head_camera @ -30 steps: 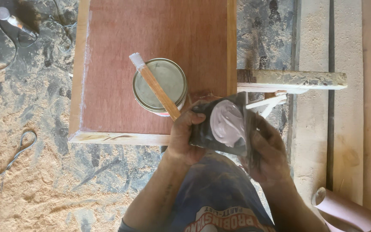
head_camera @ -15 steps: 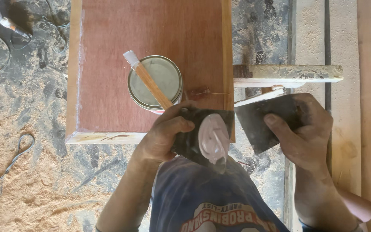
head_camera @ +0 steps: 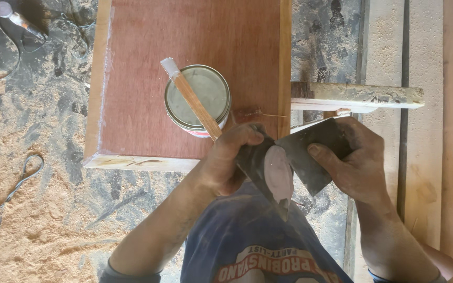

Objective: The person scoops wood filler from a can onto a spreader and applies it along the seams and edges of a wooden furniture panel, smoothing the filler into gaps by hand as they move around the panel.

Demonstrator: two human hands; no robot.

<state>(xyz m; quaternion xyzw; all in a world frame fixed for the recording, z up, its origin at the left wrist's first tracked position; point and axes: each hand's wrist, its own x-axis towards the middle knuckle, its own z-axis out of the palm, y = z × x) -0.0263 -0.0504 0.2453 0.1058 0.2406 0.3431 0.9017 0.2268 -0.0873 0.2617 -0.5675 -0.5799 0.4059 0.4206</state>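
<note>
My left hand (head_camera: pixel 226 160) grips a dark flat scraper blade (head_camera: pixel 260 175) that carries a pale pinkish blob of putty (head_camera: pixel 279 175); a wooden handle (head_camera: pixel 192 99) runs up from this hand across an open round tin (head_camera: pixel 197 97). My right hand (head_camera: pixel 355 162) holds a second dark metal scraper (head_camera: pixel 313 149), its edge meeting the first blade beside the putty. Both hands hover at the near edge of a reddish-brown plywood panel (head_camera: pixel 184 42), and the tin stands on that panel.
Sawdust covers the floor (head_camera: pixel 32 220) at the left, with a looped cord (head_camera: pixel 17 181) and a small tool (head_camera: pixel 14 18) at the top left. A wooden batten (head_camera: pixel 357 97) sticks out to the right of the panel. Pale planks (head_camera: pixel 425 157) run along the right side.
A second ago both hands clasped the putty-loaded blade together. My right hand then drew its scraper off to the right, and now brings it back against the left blade.
</note>
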